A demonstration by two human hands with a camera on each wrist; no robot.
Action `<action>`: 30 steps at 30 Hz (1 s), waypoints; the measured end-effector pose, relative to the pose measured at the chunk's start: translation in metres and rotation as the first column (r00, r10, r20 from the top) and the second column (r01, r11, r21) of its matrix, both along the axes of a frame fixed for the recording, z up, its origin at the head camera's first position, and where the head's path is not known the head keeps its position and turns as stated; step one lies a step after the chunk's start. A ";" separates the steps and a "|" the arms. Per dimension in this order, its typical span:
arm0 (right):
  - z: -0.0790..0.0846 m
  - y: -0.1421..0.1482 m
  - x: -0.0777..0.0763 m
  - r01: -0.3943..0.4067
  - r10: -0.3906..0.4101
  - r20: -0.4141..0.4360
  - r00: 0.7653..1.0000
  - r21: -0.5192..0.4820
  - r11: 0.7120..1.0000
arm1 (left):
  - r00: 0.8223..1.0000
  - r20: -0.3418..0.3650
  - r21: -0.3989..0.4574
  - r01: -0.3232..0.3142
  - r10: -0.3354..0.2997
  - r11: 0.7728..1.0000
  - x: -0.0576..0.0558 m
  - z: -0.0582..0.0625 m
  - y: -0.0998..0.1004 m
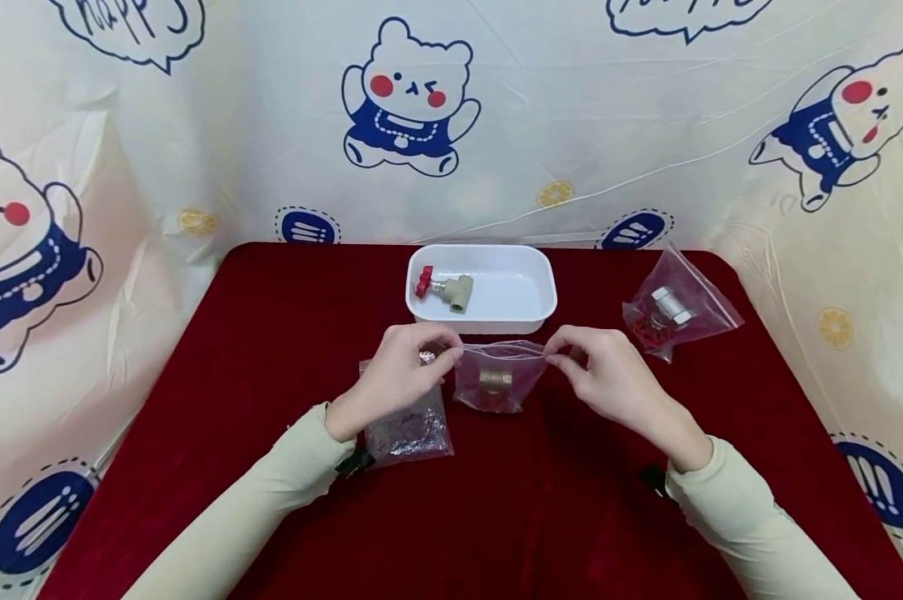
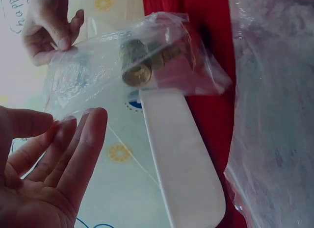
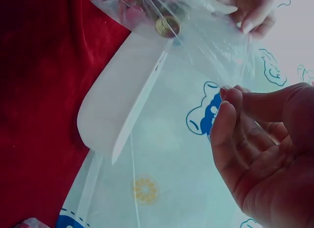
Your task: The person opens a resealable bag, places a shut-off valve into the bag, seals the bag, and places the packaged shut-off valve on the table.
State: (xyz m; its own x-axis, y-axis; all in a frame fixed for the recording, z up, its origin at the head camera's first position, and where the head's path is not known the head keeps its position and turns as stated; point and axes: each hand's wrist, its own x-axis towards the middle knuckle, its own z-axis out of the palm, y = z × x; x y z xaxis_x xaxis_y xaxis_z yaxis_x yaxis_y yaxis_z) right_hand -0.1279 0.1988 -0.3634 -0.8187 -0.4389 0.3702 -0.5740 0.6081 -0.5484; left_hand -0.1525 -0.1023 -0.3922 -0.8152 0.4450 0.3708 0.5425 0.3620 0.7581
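Observation:
A clear zip bag [image 1: 526, 377] hangs between my two hands, its mouth side up. My left hand [image 1: 401, 373] pinches the left end of its top edge between thumb and fingertips. At the other end of that edge, my right hand [image 1: 612, 377] pinches the plastic the same way. Inside, low in the bag, lies a brass valve [image 2: 138, 66] with a round threaded opening; something red shows beside it. Under my left hand and wrist, partly covered by them, a flat crinkled plastic bag [image 1: 410, 433] lies on the red cloth.
Just beyond the held bag stands a white tray [image 1: 489, 327] with a red-handled, beige tee-shaped valve [image 1: 457, 292] inside. Another zip bag [image 1: 695, 279], holding a silver and red valve [image 1: 669, 306], lies at the back right. A printed curtain [image 1: 571, 100] surrounds the red-covered table [image 1: 496, 517].

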 end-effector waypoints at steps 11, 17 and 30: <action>-0.004 0.008 -0.001 0.005 -0.005 0.004 1.000 0.007 1.000 | 0.989 -0.142 -0.082 0.027 -0.038 0.996 0.004 -0.001 0.000; -0.005 0.008 -0.001 0.009 -0.009 -0.013 1.000 0.015 1.000 | 0.985 -0.169 -0.129 0.007 -0.029 0.992 0.007 -0.001 0.002; 0.003 -0.029 -0.004 -0.070 0.075 -0.037 0.996 0.125 0.990 | 0.983 -0.181 -0.134 -0.035 0.011 0.990 0.008 -0.002 0.008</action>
